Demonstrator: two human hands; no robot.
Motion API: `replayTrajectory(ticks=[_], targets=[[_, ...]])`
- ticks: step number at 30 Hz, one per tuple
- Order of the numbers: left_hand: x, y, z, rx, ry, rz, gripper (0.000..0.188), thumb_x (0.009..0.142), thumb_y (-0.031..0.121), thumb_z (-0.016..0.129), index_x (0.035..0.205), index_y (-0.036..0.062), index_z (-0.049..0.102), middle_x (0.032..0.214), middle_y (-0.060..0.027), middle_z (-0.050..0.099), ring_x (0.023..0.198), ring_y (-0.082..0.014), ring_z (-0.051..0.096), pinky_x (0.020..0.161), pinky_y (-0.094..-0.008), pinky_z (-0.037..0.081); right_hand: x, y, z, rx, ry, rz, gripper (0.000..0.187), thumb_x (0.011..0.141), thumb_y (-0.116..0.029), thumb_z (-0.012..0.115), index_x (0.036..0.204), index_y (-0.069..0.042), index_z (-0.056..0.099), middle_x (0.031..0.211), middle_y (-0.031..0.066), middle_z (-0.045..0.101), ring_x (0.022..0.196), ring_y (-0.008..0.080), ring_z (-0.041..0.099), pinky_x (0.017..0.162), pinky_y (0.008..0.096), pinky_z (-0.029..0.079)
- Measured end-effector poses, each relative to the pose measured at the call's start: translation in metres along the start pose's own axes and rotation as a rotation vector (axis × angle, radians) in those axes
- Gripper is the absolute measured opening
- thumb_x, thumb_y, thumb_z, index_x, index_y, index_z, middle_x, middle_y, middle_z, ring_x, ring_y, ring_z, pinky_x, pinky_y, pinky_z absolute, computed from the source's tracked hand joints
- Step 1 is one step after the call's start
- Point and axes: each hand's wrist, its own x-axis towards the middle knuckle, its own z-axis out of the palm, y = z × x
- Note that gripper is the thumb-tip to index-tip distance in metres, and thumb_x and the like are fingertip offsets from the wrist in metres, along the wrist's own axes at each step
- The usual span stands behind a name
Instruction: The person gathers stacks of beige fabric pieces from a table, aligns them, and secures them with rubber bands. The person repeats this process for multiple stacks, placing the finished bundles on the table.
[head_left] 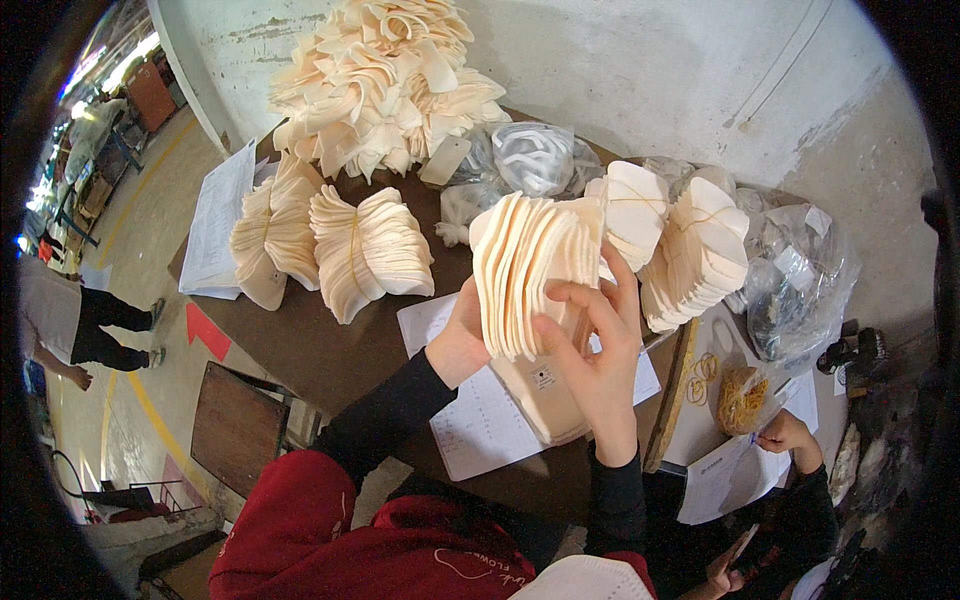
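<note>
A thick stack of cream foam cut pieces [520,275] stands between my two hands above the table. My left hand [462,338] is closed around its left side, with most of the fingers hidden behind it. On the right, my right hand [603,365] grips the stack, thumb and bent fingers against the front pieces. Just below, a longer cream piece with a small printed label [540,385] lies over written paper sheets [470,430]. Whether it belongs to the held stack I cannot tell.
Banded bundles of similar pieces [370,245] lie left, others [700,250] right. A tall loose heap [385,85] rests against the wall. Clear plastic bags [800,285] and rubber bands [740,400] are at right. A co-worker's hand [785,435] touches papers there. Another person [75,310] stands far left.
</note>
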Motion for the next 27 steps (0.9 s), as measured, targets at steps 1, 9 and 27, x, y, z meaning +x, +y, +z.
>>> replayTrajectory(ticks=[1,9,27], targets=[[0.000,0.000,0.003,0.001,-0.028,-0.007,0.045,0.100,0.029,0.047,0.137,0.0015,0.049,0.132,-0.0161,0.058,0.114,-0.0262,0.063,0.098,-0.0426,0.053,0.000,0.002,0.000,-0.011,0.001,-0.005,0.016,0.080,-0.007,0.068,0.096,-0.004,0.068,0.143,0.0217,0.040,0.121,0.0355,0.052,0.097,0.0406,0.045],[-0.006,-0.004,0.013,0.098,0.140,-0.026,0.047,0.103,0.033,0.044,0.139,0.0034,0.047,0.135,-0.0129,0.057,0.121,-0.0231,0.058,0.103,-0.0400,0.049,0.000,0.008,0.004,-0.132,0.081,-0.162,0.020,0.077,-0.004,0.069,0.097,-0.004,0.068,0.143,0.0195,0.042,0.128,0.0362,0.046,0.104,0.0432,0.040],[-0.009,-0.009,0.033,0.453,0.351,0.052,0.053,0.104,0.042,0.040,0.143,0.0068,0.043,0.137,-0.0125,0.055,0.123,-0.0239,0.056,0.105,-0.0406,0.047,0.000,-0.001,0.005,-0.136,0.060,-0.119,0.019,0.080,-0.006,0.070,0.098,-0.003,0.067,0.142,0.0232,0.039,0.130,0.0403,0.043,0.103,0.0440,0.040]])
